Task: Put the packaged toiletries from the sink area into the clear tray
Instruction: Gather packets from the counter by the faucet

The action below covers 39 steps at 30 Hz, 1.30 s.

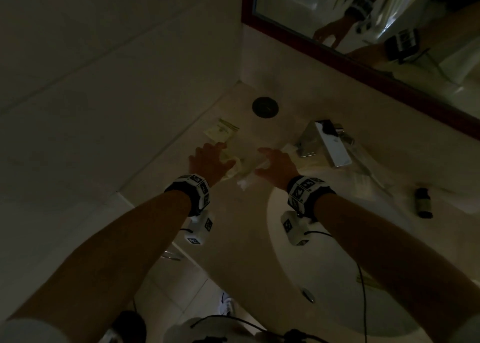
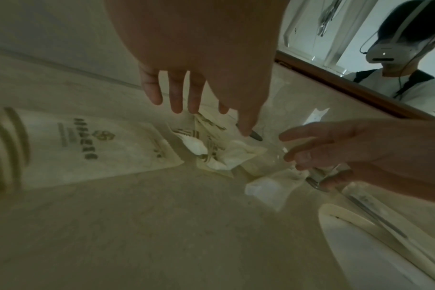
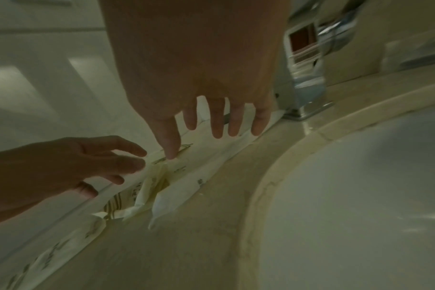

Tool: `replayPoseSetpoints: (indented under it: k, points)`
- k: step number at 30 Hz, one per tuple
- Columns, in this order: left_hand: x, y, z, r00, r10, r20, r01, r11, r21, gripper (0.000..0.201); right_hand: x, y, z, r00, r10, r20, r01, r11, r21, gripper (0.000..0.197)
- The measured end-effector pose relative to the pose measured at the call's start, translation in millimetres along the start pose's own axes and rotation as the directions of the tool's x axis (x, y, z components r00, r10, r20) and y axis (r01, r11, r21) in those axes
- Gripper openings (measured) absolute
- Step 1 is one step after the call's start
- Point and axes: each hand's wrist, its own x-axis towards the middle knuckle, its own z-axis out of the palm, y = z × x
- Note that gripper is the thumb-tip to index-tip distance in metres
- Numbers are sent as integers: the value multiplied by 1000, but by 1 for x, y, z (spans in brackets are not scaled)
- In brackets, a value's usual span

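Packaged toiletries (image 1: 235, 164), cream sachets with green print, lie heaped on the worktop (image 1: 228, 212) between the wall and the faucet (image 1: 330, 145), seemingly within the clear tray (image 2: 273, 157), though its glassy walls are hard to trace. Both hands hover over the heap, fingers straight and spread, holding nothing. The left hand (image 1: 209, 160) and right hand (image 1: 276, 164) should probably press stray packets inward, keeping flimsy corners from spilling toward the basin (image 1: 324, 264).
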Motion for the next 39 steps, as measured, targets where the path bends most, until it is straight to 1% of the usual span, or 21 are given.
replayPoseSetpoints:
  k: [3, 7, 12, 15, 17, 19, 21, 23, 25, 27, 29, 31, 33, 36, 39]
  points:
    - [7, -7, 0, 999, 1, 34, -4, 997, 83, 60, 13, -9, 3, 1000, 8, -8, -8, 998, -70, 61]
    - [12, -17, 0, 996, 19, 88, -33, 987, 160, 66, 28, -20, 8, 1000, 12, 20, -8, 982, -187, 55]
    - [15, -24, -7, 991, 56, 122, -79, 977, 196, 66, 40, -29, 16, 998, -7, 59, 24, 955, -297, 54]
    - [16, -27, -10, 986, 56, 157, -90, 972, 217, 64, 44, -34, 21, 997, -11, 71, 36, 931, -363, 55]
    - [16, -29, -11, 983, 52, 176, -91, 971, 220, 61, 47, -36, 23, 997, -11, 70, 39, 909, -414, 50]
    - [16, -31, -11, 981, 62, 182, -100, 973, 208, 60, 50, -37, 25, 998, -4, 55, 27, 905, -424, 45]
    - [14, -33, -12, 981, 61, 182, -97, 976, 195, 60, 52, -38, 27, 999, 13, 41, 4, 917, -398, 42]
    - [14, -34, -12, 984, 52, 169, -82, 981, 178, 59, 54, -39, 27, 999, 37, 36, -23, 943, -331, 39]
    - [14, -32, -13, 987, 46, 152, -72, 983, 170, 57, 54, -40, 25, 997, 58, 43, -46, 972, -231, 39]
    - [15, -30, -16, 991, 46, 129, -68, 983, 171, 55, 52, -41, 22, 998, 62, 27, -58, 991, -120, 33]
    - [17, -27, -18, 993, 47, 104, -63, 986, 152, 51, 50, -41, 18, 998, 70, 1, -70, 997, 15, 28]
    - [18, -23, -20, 996, 41, 74, -47, 995, 93, 46, 46, -42, 13, 997, 83, -6, -82, 991, 102, 30]
    - [18, -18, -20, 998, 43, 35, -45, 998, 41, 43, 42, -39, 8, 996, 88, -15, -85, 986, 142, 32]
    - [14, -8, -21, 997, 72, -26, -73, 997, -39, 43, 35, -31, 0, 995, 82, -49, -72, 981, 182, 29]
    - [10, 1, -21, 993, 114, -34, -116, 990, -77, 49, 25, -21, -8, 992, 99, -80, -79, 971, 224, 26]
